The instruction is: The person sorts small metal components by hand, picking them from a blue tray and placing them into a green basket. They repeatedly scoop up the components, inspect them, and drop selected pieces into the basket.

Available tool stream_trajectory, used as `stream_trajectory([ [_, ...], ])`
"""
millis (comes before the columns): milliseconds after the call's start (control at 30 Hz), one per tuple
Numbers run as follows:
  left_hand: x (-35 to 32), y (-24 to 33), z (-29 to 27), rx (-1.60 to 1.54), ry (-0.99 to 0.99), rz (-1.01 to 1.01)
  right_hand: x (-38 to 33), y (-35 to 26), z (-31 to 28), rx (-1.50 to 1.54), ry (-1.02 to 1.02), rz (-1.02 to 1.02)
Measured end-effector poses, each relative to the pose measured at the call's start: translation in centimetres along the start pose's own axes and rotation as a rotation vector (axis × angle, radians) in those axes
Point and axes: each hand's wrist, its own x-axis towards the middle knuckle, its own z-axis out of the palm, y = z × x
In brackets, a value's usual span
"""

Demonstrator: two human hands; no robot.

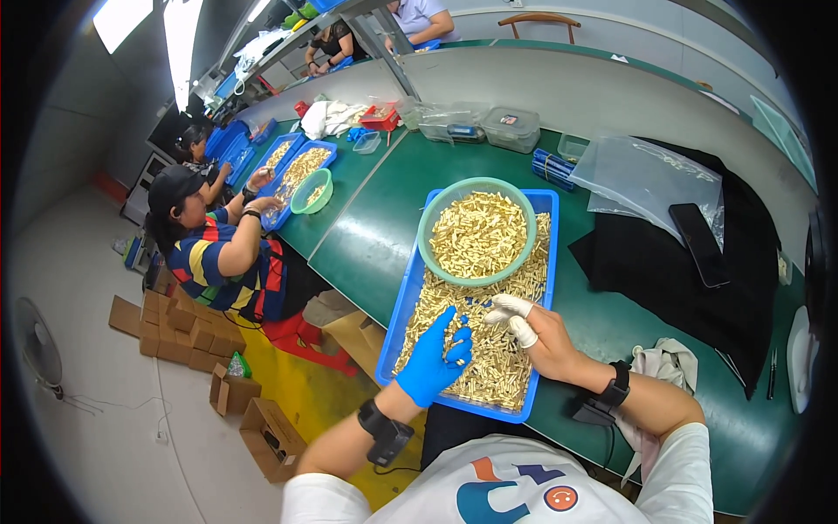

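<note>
A blue tray (394, 337) in front of me holds a thick layer of small brass-coloured metal pieces (489, 371). On its far half rests a pale green round bowl (425, 229) heaped with the same kind of pieces. My left hand (435, 358), in a blue glove, is curled over the tray's near left part, with several brass pieces showing between its fingers. Opposite it, just below the bowl, my right hand (539, 334) wears white finger covers. Its thumb and fingers are apart, and I make out nothing held between them.
Right of the tray lie a clear plastic bag (646, 179), black cloth (663, 271), a phone (698, 244) and a pen (772, 374). Clear lidded boxes (511, 129) line the divider. A co-worker (218, 240) handles similar pieces at the left. Cardboard boxes (271, 437) stand on the floor.
</note>
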Motion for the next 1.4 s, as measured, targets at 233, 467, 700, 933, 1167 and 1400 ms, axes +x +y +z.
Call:
stream_trajectory([
  [233,-0.2,-3.7,2.4,-0.827,-0.085,0.203,-0.2,0.3,0.2,0.016,0.005,0.026],
  [467,-0.6,-3.5,3.5,-0.687,-0.345,0.272,0.1,0.0,0.0,-0.095,-0.012,-0.055],
  [700,-0.9,-3.2,4.5,-0.664,-0.26,0.294,0.3,-0.3,0.0,-0.179,0.023,-0.12],
  [933,-0.3,-4.2,2.5,-0.625,-0.211,0.272,0.5,0.1,-0.1,-0.198,-0.005,-0.13],
  [1167,0.0,-4.7,1.3,-0.544,-0.248,0.3,0.4,-0.1,0.1,-0.195,-0.026,-0.134],
  [1400,-1.2,-3.1,4.0,-0.53,-0.301,0.367,0.1,-0.2,0.7,-0.45,-0.088,-0.275],
])
